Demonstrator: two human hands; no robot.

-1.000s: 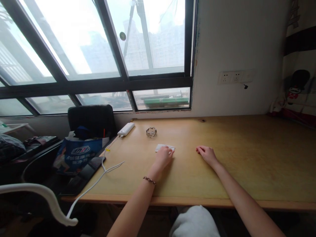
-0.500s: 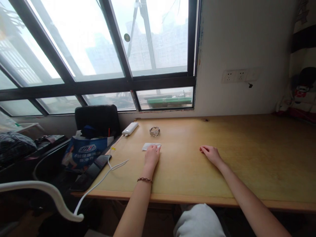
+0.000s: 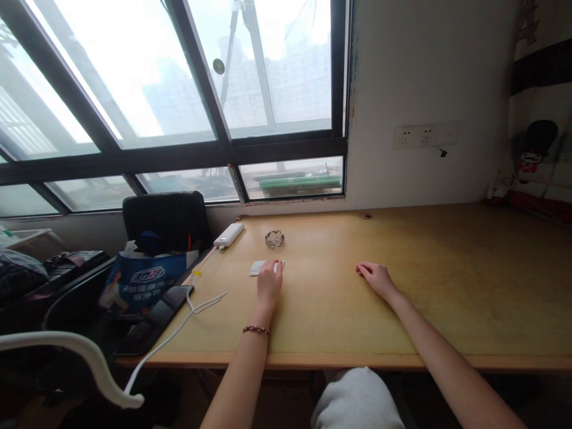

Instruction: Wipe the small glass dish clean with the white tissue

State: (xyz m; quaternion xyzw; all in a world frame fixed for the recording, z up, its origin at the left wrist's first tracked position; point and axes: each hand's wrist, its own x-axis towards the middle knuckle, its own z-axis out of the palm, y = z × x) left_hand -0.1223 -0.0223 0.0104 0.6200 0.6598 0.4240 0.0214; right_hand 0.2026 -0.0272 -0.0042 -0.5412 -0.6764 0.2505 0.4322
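Observation:
My left hand (image 3: 269, 280) rests on a small white paper or tissue (image 3: 256, 268) lying flat on the wooden table (image 3: 322, 322); its thumb and fingers show a small gap. Just beyond it stands a silver openwork ring-shaped object (image 3: 274, 239). To the right, my right hand (image 3: 375, 279) lies on the tabletop with its fingers curled closed, and whatever might be inside them is hidden. A braided bracelet circles my left wrist.
A white power bank (image 3: 229, 236) with a white cable lies at the table's left edge, near a dark tablet-like object (image 3: 156, 322). Left of the table are a black chair (image 3: 165, 214), a blue bag (image 3: 147, 277) and a curved white bar (image 3: 67, 342).
The whole view has shifted slightly. The thumb of my left hand stands a little more apart from its fingers. My right hand keeps its curled pose.

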